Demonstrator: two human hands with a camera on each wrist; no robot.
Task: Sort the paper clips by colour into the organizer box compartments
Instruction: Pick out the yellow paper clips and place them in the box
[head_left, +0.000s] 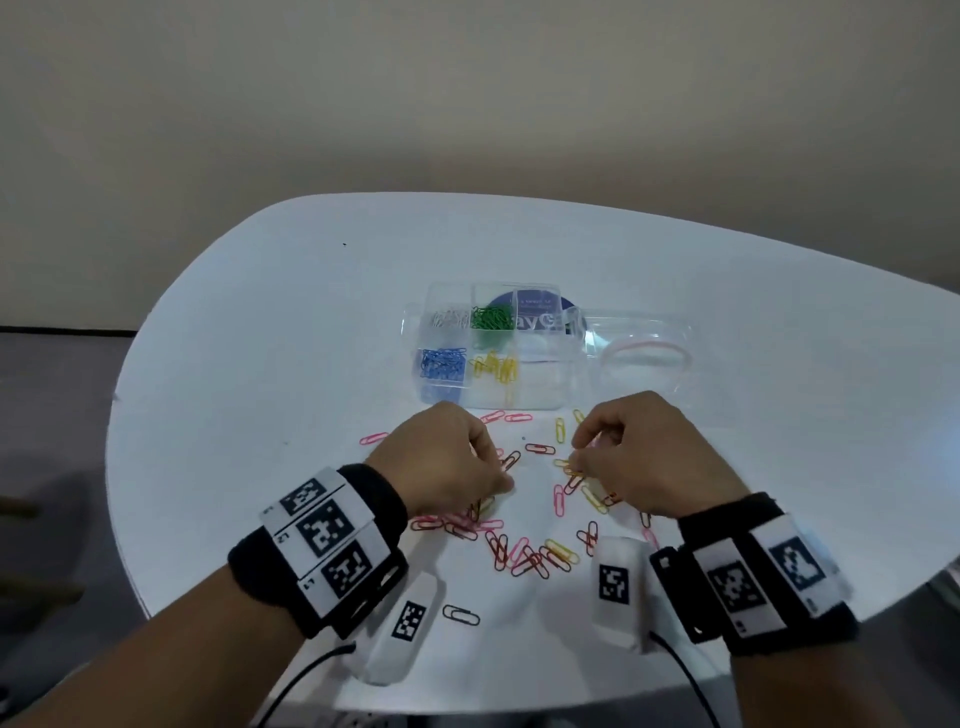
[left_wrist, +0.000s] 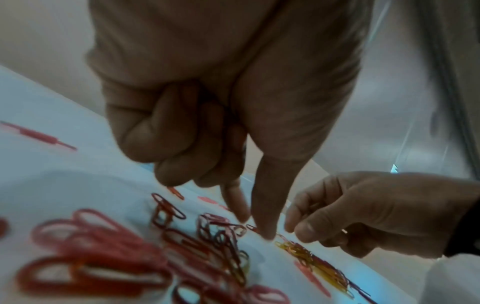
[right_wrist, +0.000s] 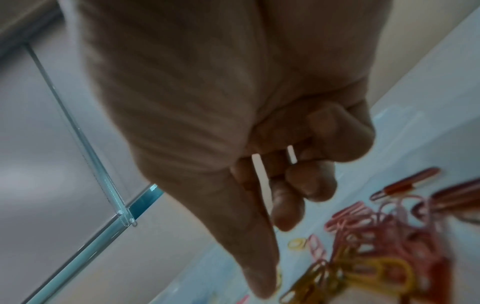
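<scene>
The clear organizer box (head_left: 498, 285) stands mid-table and holds white (head_left: 452, 318), green (head_left: 491, 318), blue (head_left: 442, 364) and yellow clips (head_left: 496, 366) in separate compartments. Loose pink, red and yellow clips (head_left: 524, 556) lie scattered in front of it. My left hand (head_left: 506, 483) reaches down with thumb and forefinger, which pinch a dark red clip (left_wrist: 253, 227) on the table; its other fingers are curled. My right hand (head_left: 577, 457) hovers over a yellow clip cluster (left_wrist: 311, 257) with curled fingers. Whether it holds a clip is hidden.
The box's clear lid (head_left: 644, 358) lies open to the right with a pink-edged ring inside. A single pale clip (head_left: 461, 615) sits near the front edge. The white table (head_left: 260, 364) curves away at left and right.
</scene>
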